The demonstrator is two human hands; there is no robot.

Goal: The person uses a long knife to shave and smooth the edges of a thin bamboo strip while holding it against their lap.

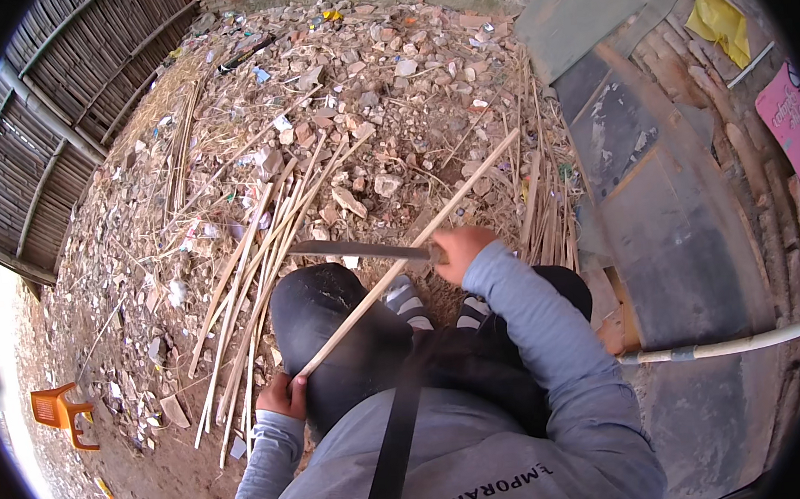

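A long pale bamboo strip [358,312] slants across my lap, its far end pointing up to the right. Near my left knee, my left hand [282,396] is closed around the strip's lower end. My right hand [463,248] grips a long flat knife [358,248] whose blade points left and crosses the strip close to my fist. The knife's handle is mostly hidden in my fingers. On the ground left of my knee lies a loose pile of bamboo strips [252,288].
Stones and rubble [381,112] cover the ground ahead. More strips [545,202] lie right of my feet, beside dark flat sheets [686,229]. A white pipe [731,347] runs along the right. An orange plastic chair [56,408] stands far left, below a bamboo fence [49,135].
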